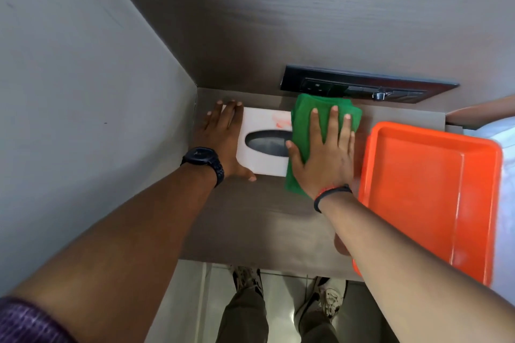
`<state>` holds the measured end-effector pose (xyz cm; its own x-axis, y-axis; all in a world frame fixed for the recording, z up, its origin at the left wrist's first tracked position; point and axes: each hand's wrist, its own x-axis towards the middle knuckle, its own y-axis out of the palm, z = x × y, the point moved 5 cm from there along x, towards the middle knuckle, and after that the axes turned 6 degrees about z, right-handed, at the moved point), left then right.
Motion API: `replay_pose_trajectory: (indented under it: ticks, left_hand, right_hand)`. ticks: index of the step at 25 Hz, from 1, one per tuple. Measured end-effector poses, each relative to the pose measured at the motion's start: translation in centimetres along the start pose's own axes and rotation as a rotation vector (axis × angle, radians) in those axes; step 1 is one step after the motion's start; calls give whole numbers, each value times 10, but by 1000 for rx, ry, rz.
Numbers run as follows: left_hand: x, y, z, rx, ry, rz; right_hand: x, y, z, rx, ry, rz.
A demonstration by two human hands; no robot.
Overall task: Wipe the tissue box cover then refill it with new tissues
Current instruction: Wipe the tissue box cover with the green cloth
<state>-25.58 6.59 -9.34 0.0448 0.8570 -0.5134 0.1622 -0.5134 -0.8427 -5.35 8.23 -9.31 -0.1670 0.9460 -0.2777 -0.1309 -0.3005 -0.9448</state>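
Observation:
A white tissue box cover (264, 122) with a dark oval slot lies flat on a brown wooden shelf (250, 217), close to the left wall. A faint reddish smear marks its top near the far right corner. My left hand (223, 136) grips the cover's left end, fingers spread along the side and thumb at the near edge. My right hand (326, 150) presses flat on a folded green cloth (302, 131) that covers the right end of the cover. No tissues are visible.
An empty orange plastic tray (434, 192) sits on the shelf right of the cloth, overhanging the near edge. A black socket panel (362, 83) is set in the back wall. A grey wall (83, 92) closes the left side. Below are the floor and my shoes.

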Motion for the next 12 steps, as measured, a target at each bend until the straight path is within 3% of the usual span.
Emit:
replay_pose_trajectory:
  ticks: [6, 12]
  left_hand:
    - [-1, 1, 1, -63, -5, 22]
    - [-1, 2, 4, -92, -12, 34]
  right_hand:
    - [1, 6, 31, 11, -184, 39]
    - [-8, -7, -27, -17, -87, -41]
